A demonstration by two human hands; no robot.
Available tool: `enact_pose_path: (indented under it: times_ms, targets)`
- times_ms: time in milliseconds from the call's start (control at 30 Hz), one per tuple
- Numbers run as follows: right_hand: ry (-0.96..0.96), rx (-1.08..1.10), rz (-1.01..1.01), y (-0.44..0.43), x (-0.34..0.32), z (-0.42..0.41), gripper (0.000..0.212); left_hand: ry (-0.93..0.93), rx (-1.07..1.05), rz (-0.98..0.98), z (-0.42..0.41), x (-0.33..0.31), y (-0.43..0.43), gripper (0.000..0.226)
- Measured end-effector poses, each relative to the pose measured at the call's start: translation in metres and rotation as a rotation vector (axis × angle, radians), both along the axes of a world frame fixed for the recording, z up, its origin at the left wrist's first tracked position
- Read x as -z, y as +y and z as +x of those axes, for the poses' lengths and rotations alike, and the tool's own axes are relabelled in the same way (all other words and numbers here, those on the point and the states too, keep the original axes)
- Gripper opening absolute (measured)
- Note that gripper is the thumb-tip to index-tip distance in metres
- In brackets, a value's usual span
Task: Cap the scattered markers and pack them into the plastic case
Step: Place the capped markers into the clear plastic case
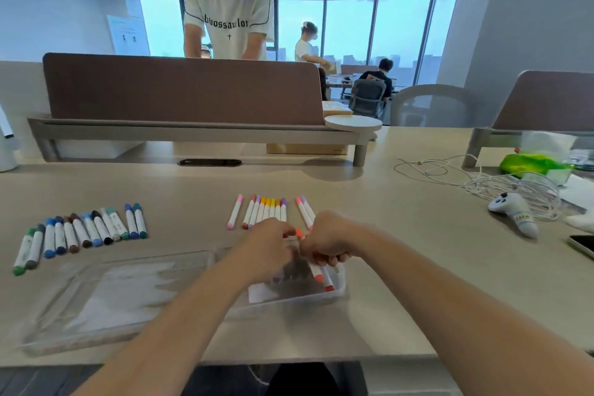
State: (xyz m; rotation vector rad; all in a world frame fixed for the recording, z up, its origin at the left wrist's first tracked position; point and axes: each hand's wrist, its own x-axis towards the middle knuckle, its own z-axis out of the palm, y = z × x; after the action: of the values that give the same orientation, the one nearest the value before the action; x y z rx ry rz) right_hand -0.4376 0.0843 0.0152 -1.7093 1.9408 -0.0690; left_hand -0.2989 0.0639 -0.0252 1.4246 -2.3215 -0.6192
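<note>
Both my hands meet over the clear plastic case [334,294] in the middle of the desk. My right hand [324,243] grips a white marker whose orange end [299,232] sticks out towards my left hand [270,243], which pinches at that end with curled fingers. Two orange-red markers [321,278] lie inside the case below my right hand. A row of pink, orange, yellow and purple markers [266,210] lies just beyond my hands. A second row of blue, brown, green and grey markers [83,233] lies at the left.
The case's clear open lid [106,296] lies flat to the left of my arms. A white game controller [514,212], tangled white cables [501,182], a green bag [530,164] and a phone edge [583,246] sit at the right. A brown divider [183,90] stands behind, with a person beyond it.
</note>
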Motion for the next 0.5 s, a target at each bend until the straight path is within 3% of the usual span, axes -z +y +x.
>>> enact_pose_path:
  times_ms: [200, 500]
  targets:
    - [0.057, 0.037, -0.058, -0.003, 0.012, -0.007, 0.039, -0.077, 0.104, 0.023, -0.003, 0.007, 0.007, 0.018]
    - [0.052, 0.022, -0.077, -0.009, 0.018, -0.015, 0.037, -0.099, 0.189, 0.036, -0.001, 0.009, 0.006, 0.027]
